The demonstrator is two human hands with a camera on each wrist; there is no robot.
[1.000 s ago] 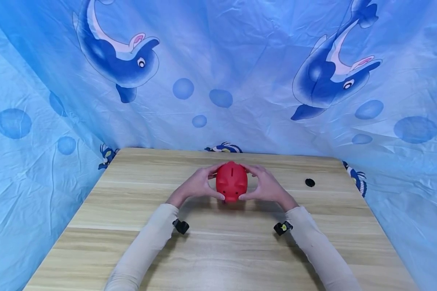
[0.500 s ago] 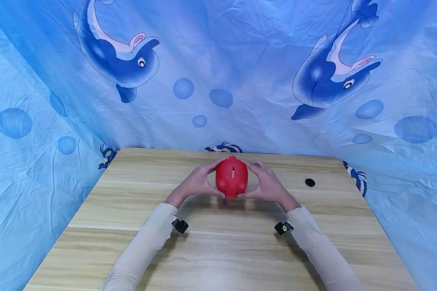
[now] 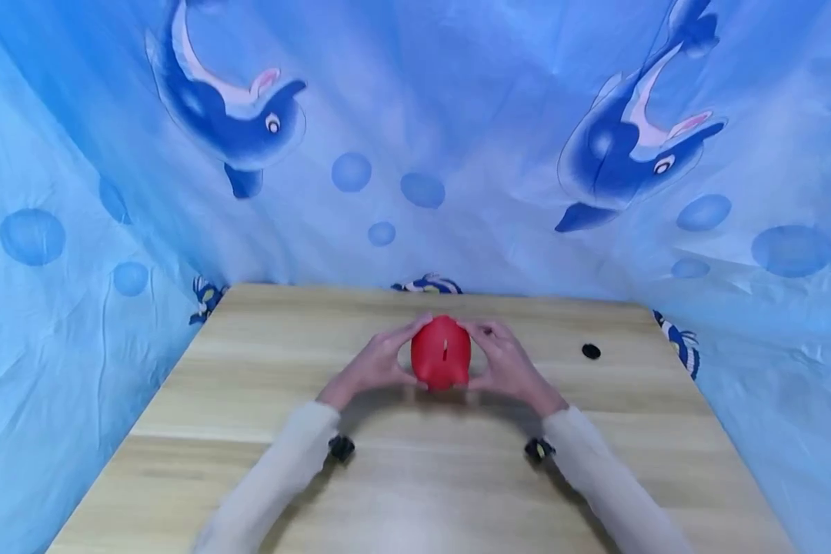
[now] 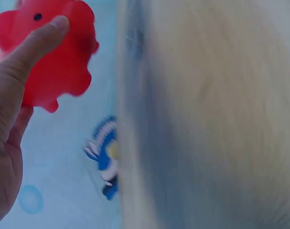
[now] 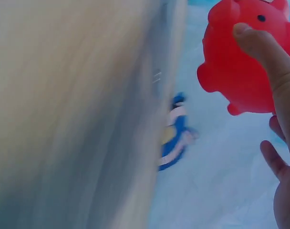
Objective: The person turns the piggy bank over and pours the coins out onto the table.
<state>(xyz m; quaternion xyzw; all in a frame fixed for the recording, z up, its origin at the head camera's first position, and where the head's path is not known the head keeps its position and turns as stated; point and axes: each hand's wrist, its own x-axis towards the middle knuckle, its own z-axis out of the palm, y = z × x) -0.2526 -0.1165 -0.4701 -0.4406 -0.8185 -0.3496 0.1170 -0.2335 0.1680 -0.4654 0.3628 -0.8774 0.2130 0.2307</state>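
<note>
In the head view, a red piggy bank is held between both hands above the far middle of the table, its slotted back facing the camera. My left hand grips its left side, thumb at the near end and fingertips at the far end. My right hand grips the right side in the same way. Each wrist view shows a thumb pressing near one of the pig's eyes, with the piggy bank apart from the tabletop. Most of the other fingers are hidden behind it.
A small black disc lies on the wooden table, to the right of the hands. A blue cloth printed with dolphins hangs behind the table and along its sides. Black wrist cameras sit on both sleeves.
The piggy bank has tipped forward in both hands: its snout and eyes showed a second ago and are now out of sight in the head view. It rose slightly, then came down.
</note>
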